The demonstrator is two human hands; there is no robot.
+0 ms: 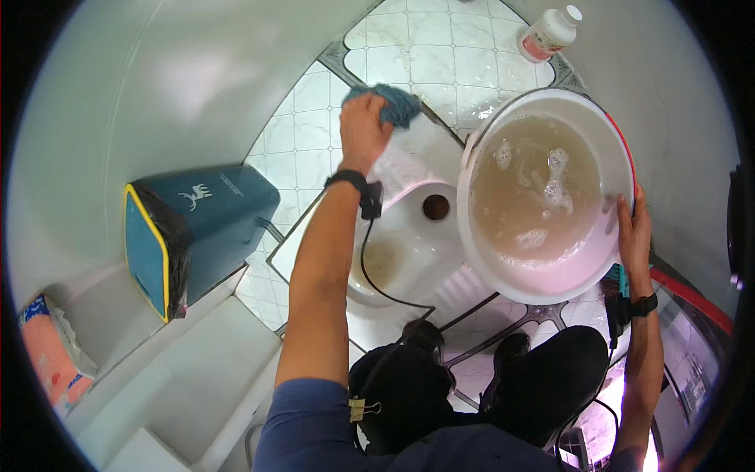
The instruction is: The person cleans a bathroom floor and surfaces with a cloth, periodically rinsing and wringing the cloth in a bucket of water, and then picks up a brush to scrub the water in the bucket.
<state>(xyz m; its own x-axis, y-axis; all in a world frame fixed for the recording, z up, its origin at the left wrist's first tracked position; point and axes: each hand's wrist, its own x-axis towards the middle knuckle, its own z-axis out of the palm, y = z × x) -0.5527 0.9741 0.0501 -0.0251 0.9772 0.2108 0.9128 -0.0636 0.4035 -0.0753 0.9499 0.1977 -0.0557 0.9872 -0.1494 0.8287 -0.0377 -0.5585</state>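
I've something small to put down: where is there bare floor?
Two patches of tiled floor look bare: one between the blue bin and the squat toilet, another beyond the cloth, left of the white bottle. The right side is crowded: the bucket hides part of the toilet, with the right hand against it.

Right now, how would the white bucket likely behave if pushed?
The white bucket is probably heavy, given the broad pool of murky water inside. That liquid would likely slosh under a sudden push. With only the right hand at its rim, it might also tip unevenly.
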